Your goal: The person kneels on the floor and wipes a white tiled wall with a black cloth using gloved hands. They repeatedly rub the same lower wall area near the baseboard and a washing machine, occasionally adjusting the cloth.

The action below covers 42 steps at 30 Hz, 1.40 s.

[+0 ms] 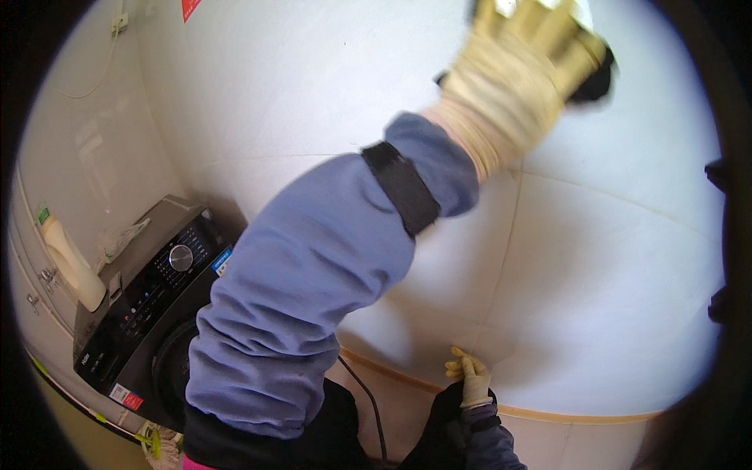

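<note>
My left hand point(508, 82), in a cream work glove, is raised high with its fingers spread over a black object point(596, 79). Motion blur and the glove hide most of that object, so its kind is unclear. Behind it stands a white tiled wall point(564, 247) with thin joints. Low down, my right hand point(470, 379), gloved the same way, is beside my dark-clad knee, near the wall's foot. Its fingers are loosely bent and slightly apart, with nothing visible in them.
To the left stands a black Haier washing machine point(176, 305) bearing a cream bottle point(73, 264) and a crumpled plastic bag point(120, 241). A dark cable point(373, 405) runs along the floor. A mop head point(161, 449) lies low left; a tan strip point(564, 416) edges the wall.
</note>
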{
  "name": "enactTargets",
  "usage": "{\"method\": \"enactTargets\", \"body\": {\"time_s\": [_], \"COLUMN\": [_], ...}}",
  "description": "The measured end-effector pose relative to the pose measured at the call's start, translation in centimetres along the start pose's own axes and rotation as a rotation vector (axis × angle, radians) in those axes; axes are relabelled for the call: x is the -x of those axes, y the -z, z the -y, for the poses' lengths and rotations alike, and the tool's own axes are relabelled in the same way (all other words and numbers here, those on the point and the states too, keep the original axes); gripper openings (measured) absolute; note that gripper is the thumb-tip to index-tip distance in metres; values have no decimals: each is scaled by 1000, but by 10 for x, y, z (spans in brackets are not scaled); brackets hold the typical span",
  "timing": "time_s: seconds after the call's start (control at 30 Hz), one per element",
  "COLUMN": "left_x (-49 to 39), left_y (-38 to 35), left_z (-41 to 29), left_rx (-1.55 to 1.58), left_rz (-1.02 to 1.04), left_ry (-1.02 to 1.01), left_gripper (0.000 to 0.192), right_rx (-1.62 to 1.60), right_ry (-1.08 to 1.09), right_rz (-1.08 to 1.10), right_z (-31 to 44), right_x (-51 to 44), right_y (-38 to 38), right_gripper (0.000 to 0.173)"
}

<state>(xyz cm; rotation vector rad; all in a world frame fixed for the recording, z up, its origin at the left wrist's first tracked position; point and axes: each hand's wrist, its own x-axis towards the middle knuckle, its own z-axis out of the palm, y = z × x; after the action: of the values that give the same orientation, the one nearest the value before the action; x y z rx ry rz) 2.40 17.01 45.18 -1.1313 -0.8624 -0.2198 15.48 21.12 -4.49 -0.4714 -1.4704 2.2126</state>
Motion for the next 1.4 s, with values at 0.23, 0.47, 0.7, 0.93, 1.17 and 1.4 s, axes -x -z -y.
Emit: {"method": "enactTargets", "body": {"time_s": [0.23, 0.47, 0.7, 0.93, 1.17, 1.4], "left_x": [55, 0, -70, -75, -83, -68], "left_y": [27, 16, 8, -16, -19, 1], "left_z": [-44, 17, 56, -33, -16, 94], "left_rx": [254, 109, -11, 57, 105, 56], "left_rz": [253, 178, 59, 123, 223, 111], "left_ry": [-316, -261, 392, -155, -306, 416], "left_gripper": [30, 43, 50, 39, 41, 54], "right_rx": [12, -3, -45, -49, -64, -90], "right_ry": [-14, -33, -31, -30, -38, -58], "right_rz": [-15, 24, 41, 39, 25, 20], "right_z": [2, 0, -3, -4, 2, 1], "right_x": [3, 2, 1, 3, 6, 6], "right_y": [0, 3, 6, 8, 7, 8], "right_gripper": [31, 32, 33, 33, 33, 33]}}
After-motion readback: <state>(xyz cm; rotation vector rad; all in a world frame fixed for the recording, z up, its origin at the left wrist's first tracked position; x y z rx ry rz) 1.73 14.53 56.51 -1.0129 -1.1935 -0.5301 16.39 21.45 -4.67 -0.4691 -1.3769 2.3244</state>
